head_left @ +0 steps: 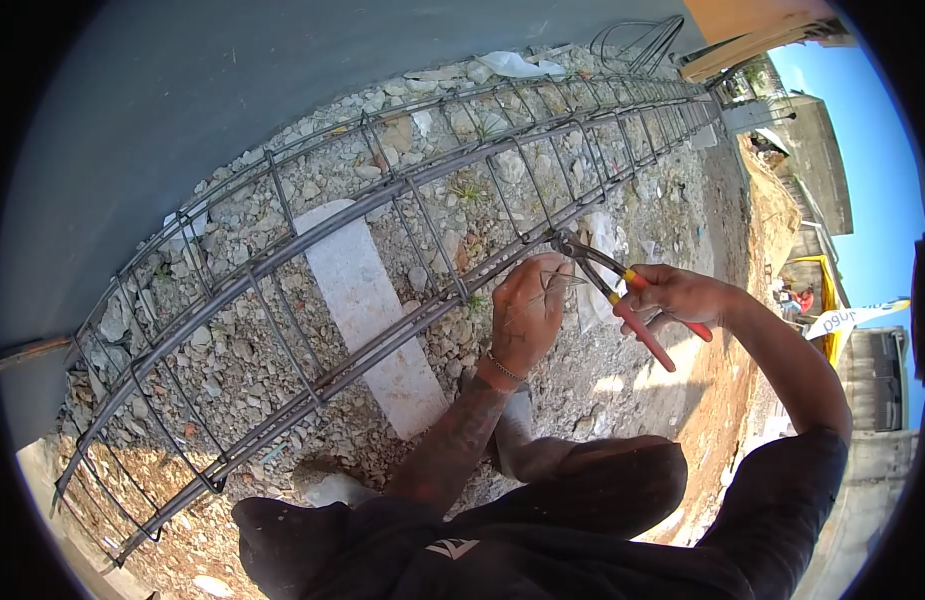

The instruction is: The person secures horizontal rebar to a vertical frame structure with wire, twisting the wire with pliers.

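Note:
My right hand is wrapped around red-and-yellow-handled pincers, whose handles are spread apart. The jaws of the pincers are at the near lower bar of a rebar cage, beside a tied crossing. Close below the jaws, my left hand pinches a few thin tie wires that stick out past its fingers. Long bars and square stirrups make up the cage, which runs diagonally from lower left to upper right. Whether the jaws grip a wire is too small to tell.
Rubble and stones cover the ground under the cage. A pale flat board lies beneath it. A dark grey wall runs along the far side. Coiled wire or bars lie near its far end. A white banner stands at right.

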